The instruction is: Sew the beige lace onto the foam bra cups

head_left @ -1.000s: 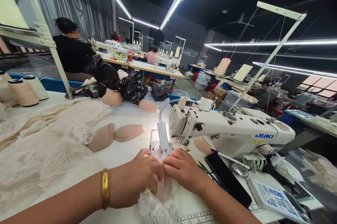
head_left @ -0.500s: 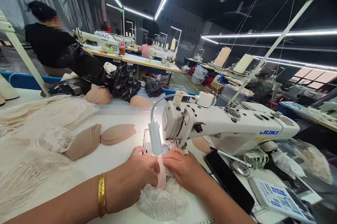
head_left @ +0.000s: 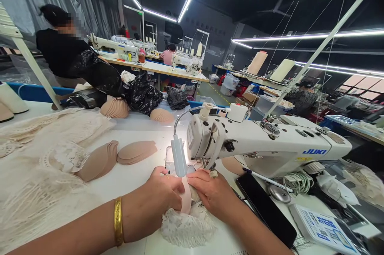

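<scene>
While the left hand (head_left: 154, 203) pinches the edge of a pale pink cup (head_left: 185, 199) between its thumb and bent fingers, the right hand (head_left: 211, 191) lies nearly flat on the other side of it, fingers together and pressing down on the work rather than closed around it. Both hands are at the front of a white sewing machine (head_left: 255, 143), close to its needle area, which is partly hidden by a small lamp (head_left: 179, 157) on a bendy metal neck. Cream lace (head_left: 187, 229) spills out below the cup, bunched on the white table (head_left: 132, 183) between the two wrists. A gold bracelet (head_left: 118, 221) circles the left wrist. Left of the machine, two fanned stacks of tan cups (head_left: 137, 152) lie on the table, one partly under a wide heap of lace (head_left: 39, 191). Right of the right hand, a black phone (head_left: 265, 209) lies at a slant, with a pen (head_left: 267, 179) and a round metal dish (head_left: 279, 193) near it. Across the table, black plastic bags (head_left: 144, 95) sit behind more cups.
</scene>
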Motion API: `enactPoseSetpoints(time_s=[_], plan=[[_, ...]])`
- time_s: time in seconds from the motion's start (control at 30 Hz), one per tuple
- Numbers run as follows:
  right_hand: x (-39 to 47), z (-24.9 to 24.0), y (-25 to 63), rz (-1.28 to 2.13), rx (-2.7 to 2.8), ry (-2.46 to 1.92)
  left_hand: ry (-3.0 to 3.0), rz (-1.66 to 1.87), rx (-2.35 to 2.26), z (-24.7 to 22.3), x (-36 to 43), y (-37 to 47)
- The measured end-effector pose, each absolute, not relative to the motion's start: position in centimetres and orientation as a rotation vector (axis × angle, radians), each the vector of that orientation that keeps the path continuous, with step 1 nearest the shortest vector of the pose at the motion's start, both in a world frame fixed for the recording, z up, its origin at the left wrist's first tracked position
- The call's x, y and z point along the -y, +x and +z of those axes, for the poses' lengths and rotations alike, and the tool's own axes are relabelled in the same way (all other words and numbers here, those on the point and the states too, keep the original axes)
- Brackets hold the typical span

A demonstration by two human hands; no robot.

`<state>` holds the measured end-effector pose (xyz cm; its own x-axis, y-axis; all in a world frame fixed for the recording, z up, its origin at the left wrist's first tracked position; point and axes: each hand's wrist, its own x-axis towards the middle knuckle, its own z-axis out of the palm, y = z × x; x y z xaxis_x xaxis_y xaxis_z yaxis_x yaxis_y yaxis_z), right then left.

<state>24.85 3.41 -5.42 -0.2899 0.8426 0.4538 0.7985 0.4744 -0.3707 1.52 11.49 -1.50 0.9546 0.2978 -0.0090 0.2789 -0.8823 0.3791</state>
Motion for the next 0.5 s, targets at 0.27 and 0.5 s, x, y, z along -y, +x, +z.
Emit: enactPoseSetpoints(time_s=[0.27, 0.5], plan=[[-3.39, -5.20, 24.78, 0.069, 2.165, -1.364, 2.723, -0.012, -0.440, -1.22, -11.31, 1.67], [-3.50, -5.65, 25.08, -0.062, 2.222, -1.414, 2.708, 0.067, -0.383, -1.63, -12.29, 1.59]])
